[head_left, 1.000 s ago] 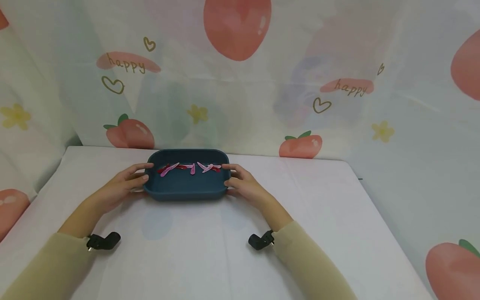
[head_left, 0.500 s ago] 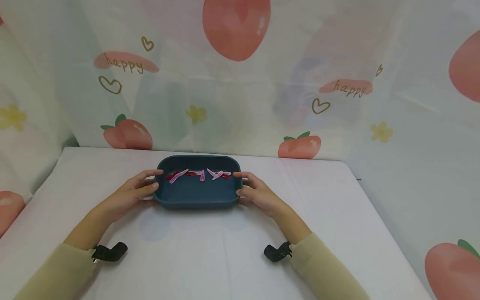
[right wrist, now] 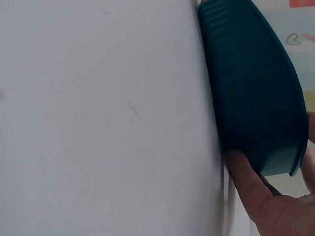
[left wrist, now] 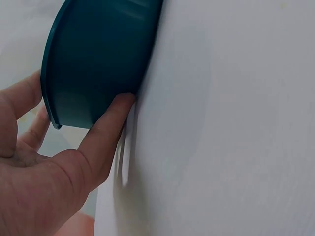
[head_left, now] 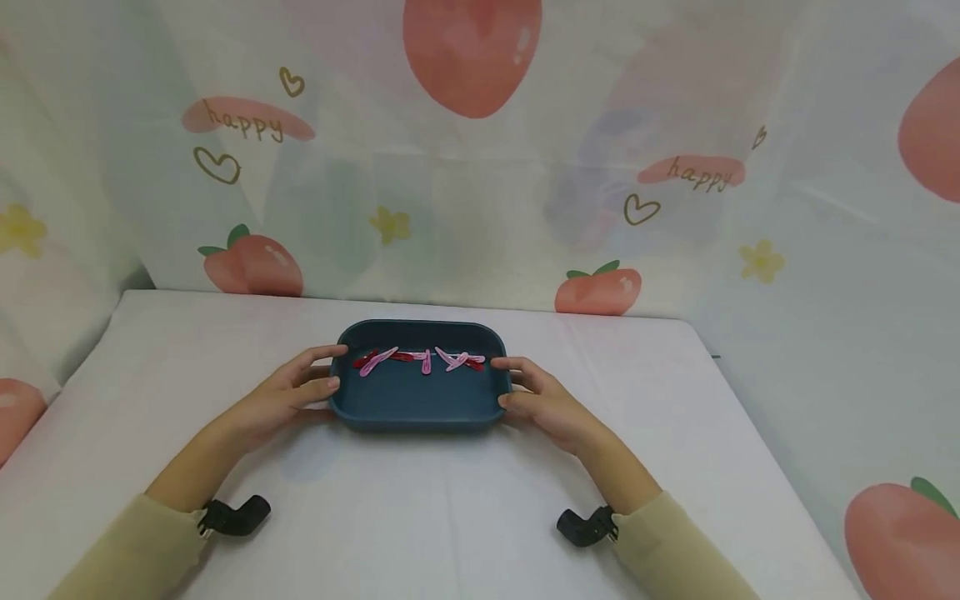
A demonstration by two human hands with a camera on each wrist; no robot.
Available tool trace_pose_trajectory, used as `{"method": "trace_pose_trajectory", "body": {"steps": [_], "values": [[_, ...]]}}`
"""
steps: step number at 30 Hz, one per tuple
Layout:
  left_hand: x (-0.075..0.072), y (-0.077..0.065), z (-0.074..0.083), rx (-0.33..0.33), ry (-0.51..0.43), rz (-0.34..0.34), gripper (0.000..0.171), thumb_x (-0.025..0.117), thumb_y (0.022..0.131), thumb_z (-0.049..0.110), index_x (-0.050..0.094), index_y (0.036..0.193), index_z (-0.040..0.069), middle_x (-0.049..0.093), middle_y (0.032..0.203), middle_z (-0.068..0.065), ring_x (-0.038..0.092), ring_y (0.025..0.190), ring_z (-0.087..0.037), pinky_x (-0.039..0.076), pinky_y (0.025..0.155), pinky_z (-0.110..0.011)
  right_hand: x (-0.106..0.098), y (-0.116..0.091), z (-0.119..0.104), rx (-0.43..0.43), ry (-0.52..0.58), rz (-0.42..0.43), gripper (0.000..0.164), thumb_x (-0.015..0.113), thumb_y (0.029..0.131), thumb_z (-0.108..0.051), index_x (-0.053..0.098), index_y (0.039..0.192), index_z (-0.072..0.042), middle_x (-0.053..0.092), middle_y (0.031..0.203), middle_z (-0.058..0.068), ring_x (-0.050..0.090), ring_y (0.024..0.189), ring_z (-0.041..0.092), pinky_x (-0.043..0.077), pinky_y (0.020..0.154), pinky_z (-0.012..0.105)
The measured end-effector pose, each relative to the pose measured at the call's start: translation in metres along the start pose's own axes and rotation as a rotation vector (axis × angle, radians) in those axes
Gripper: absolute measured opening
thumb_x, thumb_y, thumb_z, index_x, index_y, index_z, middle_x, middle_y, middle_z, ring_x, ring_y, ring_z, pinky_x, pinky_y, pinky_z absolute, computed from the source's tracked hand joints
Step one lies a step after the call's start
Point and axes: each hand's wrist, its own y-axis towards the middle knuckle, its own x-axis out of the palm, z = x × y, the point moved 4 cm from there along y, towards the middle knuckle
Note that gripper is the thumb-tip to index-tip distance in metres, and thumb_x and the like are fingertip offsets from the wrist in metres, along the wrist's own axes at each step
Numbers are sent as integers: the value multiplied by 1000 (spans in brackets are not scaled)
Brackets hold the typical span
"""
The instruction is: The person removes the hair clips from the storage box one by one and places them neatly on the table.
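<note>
A dark teal rectangular tray (head_left: 420, 407) with rounded corners lies on the white-covered table. Several pink snap hair clips (head_left: 379, 361) and red ones lie in a row across its far half, some overlapping. My left hand (head_left: 288, 392) grips the tray's left end, its thumb low on the outer wall and its fingers near the rim. The opposite end is held the same way by my right hand (head_left: 551, 407). Both wrist views show a thumb pressed against the outer wall of the tray (left wrist: 98, 59) close to the tabletop. The clips are hidden in those views.
A white cloth covers the table (head_left: 450, 517). Behind it hangs a printed curtain (head_left: 465, 208) with peaches, hearts and lettering, and it continues along both sides. A black camera mount (head_left: 238, 517) sits at the left wrist, another camera mount (head_left: 587, 527) at the right.
Both hands have moved the tray to the right and a little toward me. The hair clips have kept their arrangement inside it, and the hold at each end looks the same.
</note>
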Motion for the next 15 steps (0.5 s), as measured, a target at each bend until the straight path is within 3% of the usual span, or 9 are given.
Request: {"method": "trace_pose_trajectory", "body": {"steps": [6, 15], "values": [[14, 1, -1, -8, -2, -9, 63, 58, 102, 20, 27, 157, 18, 20, 158, -26, 31, 142, -49, 50, 99, -53, -11, -12, 5, 7, -18, -8, 59, 59, 94, -3, 40, 149, -11, 25, 159, 17, 45, 133, 38, 53, 98, 34], [30, 4, -2, -31, -29, -27, 63, 60, 101, 18, 28, 156, 19, 23, 156, -25, 36, 138, -48, 52, 99, -54, -24, -31, 10, 17, -29, -6, 59, 58, 95, -4, 39, 150, -10, 24, 159, 18, 44, 133, 40, 53, 98, 34]]}}
